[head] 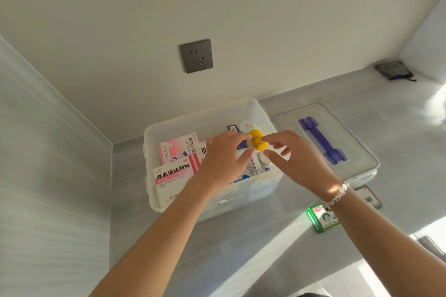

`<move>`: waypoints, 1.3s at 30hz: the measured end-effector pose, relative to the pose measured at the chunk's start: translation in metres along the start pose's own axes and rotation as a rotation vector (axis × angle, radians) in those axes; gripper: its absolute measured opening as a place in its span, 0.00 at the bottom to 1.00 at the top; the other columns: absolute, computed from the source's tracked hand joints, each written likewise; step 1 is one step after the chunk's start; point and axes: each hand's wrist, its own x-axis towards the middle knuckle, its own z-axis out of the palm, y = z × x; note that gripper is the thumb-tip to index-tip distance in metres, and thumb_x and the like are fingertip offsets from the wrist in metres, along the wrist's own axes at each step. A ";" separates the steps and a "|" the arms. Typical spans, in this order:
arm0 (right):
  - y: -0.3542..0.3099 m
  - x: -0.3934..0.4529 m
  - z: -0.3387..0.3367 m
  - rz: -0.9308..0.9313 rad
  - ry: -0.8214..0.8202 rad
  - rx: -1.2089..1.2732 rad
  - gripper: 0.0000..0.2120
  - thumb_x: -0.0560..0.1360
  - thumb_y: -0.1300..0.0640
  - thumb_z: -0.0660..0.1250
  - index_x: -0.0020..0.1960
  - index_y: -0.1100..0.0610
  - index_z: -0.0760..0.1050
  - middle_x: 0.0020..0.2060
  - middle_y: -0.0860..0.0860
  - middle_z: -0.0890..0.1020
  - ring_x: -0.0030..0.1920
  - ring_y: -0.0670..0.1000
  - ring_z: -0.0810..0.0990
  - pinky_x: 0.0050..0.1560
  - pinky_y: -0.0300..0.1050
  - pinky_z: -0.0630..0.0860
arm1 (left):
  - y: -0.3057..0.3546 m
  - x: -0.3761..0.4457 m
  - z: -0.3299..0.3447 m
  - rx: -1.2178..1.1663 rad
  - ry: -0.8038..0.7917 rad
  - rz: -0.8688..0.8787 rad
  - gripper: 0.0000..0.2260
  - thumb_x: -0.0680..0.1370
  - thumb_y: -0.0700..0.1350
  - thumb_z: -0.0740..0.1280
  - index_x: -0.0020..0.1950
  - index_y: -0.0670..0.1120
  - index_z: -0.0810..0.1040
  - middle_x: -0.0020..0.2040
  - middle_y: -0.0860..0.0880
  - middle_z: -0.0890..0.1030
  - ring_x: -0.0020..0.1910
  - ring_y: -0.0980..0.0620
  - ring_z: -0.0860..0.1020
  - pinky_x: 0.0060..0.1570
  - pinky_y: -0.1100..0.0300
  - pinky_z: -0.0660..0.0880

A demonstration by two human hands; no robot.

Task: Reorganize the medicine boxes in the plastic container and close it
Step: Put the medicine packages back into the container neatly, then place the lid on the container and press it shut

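Container (pixel 251 113): clear plastic, open, on the grey counter (pixel 265 236) against the wall, in the corner; medicine boxes stand inside it
Left hand (pixel 223 159): over the container's middle; fingers reach to the yellow bottle (pixel 257 139) and touch its left side; whether they pinch it I cannot tell
Right hand (pixel 293 155): over the container's right edge; thumb and forefinger meet the yellow bottle's right side, the other fingers loosely curled; a bead bracelet (pixel 336 196) on the wrist
Yellow bottle: between the two hands, above the container's right half
Pink boxes (pixel 177 152): upright in the left half, one behind the other
White cap (pixel 246 125): at the back, just behind the yellow bottle
Lid (pixel 357 137): off, flat on the counter just right of the container; blue handle (pixel 322 143) up
Green box (pixel 323 218): on the counter, in front of the lid, partly under the right wrist
Socket (pixel 197 56): grey, on the wall above the container
Pouch (pixel 394 70): dark, far right on the counter
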 end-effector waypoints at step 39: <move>0.321 -0.021 -0.077 0.786 -0.060 0.505 0.44 0.67 0.57 0.75 0.73 0.57 0.52 0.67 0.58 0.65 0.64 0.57 0.69 0.64 0.50 0.68 | 0.101 0.091 0.291 -0.899 0.201 -1.166 0.31 0.73 0.49 0.71 0.71 0.43 0.63 0.66 0.41 0.72 0.58 0.42 0.76 0.63 0.46 0.72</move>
